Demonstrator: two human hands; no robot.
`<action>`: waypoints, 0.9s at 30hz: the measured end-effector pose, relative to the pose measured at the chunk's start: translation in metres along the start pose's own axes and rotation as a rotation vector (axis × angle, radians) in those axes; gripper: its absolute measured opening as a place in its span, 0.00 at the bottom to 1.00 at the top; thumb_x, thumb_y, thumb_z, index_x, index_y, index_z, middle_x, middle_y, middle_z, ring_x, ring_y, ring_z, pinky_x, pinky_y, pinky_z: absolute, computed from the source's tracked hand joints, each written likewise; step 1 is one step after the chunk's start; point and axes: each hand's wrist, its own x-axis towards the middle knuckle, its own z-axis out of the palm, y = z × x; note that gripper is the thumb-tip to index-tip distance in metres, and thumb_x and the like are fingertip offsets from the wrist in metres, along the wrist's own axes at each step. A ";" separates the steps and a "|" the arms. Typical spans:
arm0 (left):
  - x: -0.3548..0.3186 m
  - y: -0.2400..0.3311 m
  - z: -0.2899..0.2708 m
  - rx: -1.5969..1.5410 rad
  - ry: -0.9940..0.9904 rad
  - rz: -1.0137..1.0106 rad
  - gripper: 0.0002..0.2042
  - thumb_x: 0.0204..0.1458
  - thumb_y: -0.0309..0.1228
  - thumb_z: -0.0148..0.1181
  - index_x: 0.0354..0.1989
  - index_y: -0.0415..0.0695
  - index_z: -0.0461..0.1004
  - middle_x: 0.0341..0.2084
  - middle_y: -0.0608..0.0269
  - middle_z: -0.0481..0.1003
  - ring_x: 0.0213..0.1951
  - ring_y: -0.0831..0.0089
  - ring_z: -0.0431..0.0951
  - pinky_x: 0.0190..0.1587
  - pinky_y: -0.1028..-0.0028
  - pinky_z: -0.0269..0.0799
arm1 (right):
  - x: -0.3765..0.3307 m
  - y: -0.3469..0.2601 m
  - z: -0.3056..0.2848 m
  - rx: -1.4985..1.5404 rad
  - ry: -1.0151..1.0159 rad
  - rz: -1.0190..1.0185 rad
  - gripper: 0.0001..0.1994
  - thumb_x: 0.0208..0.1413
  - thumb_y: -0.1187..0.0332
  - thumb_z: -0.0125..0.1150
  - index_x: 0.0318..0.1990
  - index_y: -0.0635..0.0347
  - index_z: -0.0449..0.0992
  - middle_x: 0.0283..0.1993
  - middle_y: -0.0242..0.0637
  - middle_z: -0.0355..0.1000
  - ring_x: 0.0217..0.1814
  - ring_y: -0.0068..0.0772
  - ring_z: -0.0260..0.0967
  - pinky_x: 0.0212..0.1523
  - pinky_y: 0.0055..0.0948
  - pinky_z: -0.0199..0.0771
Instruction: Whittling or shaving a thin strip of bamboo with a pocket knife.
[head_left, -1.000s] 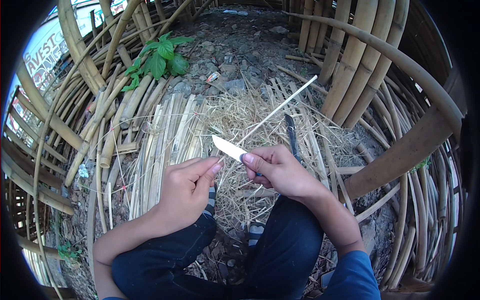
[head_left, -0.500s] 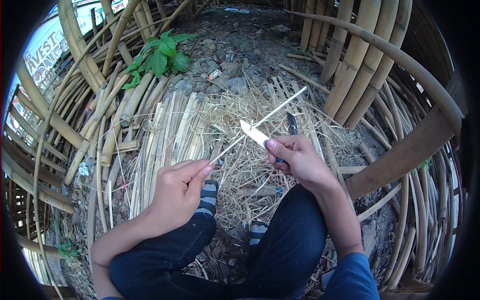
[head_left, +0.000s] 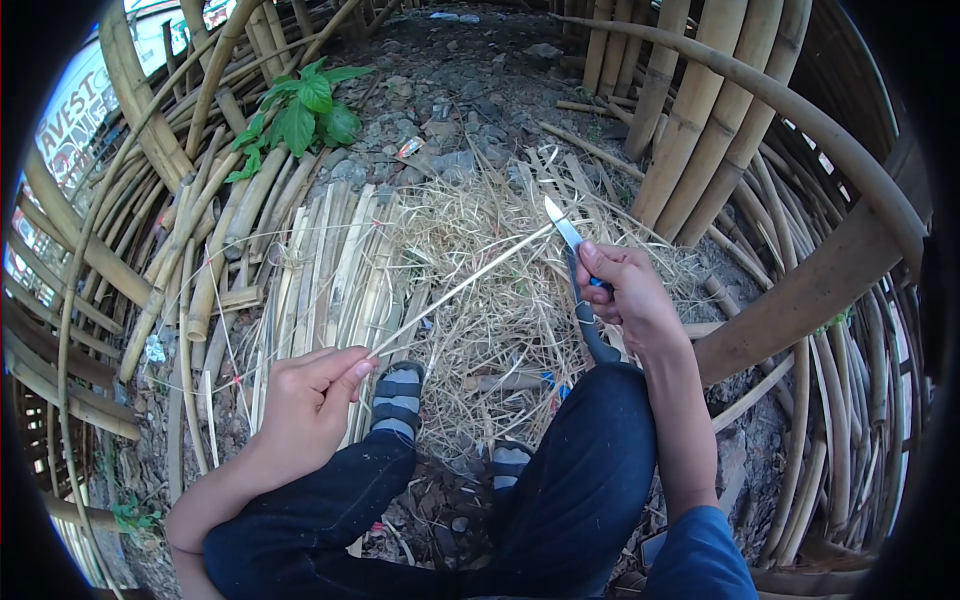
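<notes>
My left hand [head_left: 315, 405] pinches the near end of a thin pale bamboo strip [head_left: 465, 287] between thumb and fingers. The strip slants up and away to the right. In my closed right hand [head_left: 630, 290] is a small knife [head_left: 562, 225] with a blue handle, mostly covered by my fingers. Its bright blade points up to the left and meets or nearly meets the strip's far end. Below the strip lies a heap of curly bamboo shavings [head_left: 470, 250]. A long dark tool [head_left: 592, 335] rests on them beside my right knee, partly hidden by my right hand.
Split bamboo slats [head_left: 335, 265] lie left of the shavings. Upright bamboo poles [head_left: 715, 130] and a bent pole [head_left: 830, 105] stand at the right. More bamboo stems [head_left: 255, 200] and a green plant [head_left: 305, 110] are at the left. Stony ground [head_left: 460, 95] stretches beyond.
My left hand has moved down and left with the strip. My right hand has moved right and slightly up, and the blade has gone from partway along the strip to its far end.
</notes>
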 end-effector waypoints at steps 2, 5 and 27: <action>-0.002 -0.002 -0.001 0.008 -0.018 -0.014 0.07 0.55 0.23 0.54 0.36 0.33 0.77 0.18 0.58 0.73 0.19 0.77 0.71 0.24 0.76 0.65 | -0.005 -0.001 0.003 0.016 0.028 0.020 0.18 0.63 0.58 0.49 0.24 0.58 0.69 0.15 0.23 0.57 0.13 0.12 0.44 0.13 0.17 0.41; -0.003 -0.002 0.000 0.010 0.000 0.009 0.07 0.55 0.23 0.54 0.36 0.33 0.77 0.18 0.59 0.72 0.19 0.78 0.71 0.24 0.77 0.64 | -0.006 0.001 0.004 0.044 0.049 0.036 0.17 0.63 0.59 0.50 0.24 0.59 0.69 0.15 0.23 0.57 0.13 0.12 0.45 0.13 0.16 0.41; -0.014 -0.044 -0.023 -0.214 0.034 -0.383 0.09 0.58 0.27 0.52 0.39 0.36 0.78 0.15 0.70 0.67 0.18 0.86 0.62 0.21 0.81 0.57 | -0.010 0.016 -0.021 -0.246 0.329 -0.140 0.19 0.65 0.56 0.45 0.26 0.59 0.68 0.17 0.23 0.59 0.14 0.13 0.52 0.14 0.18 0.51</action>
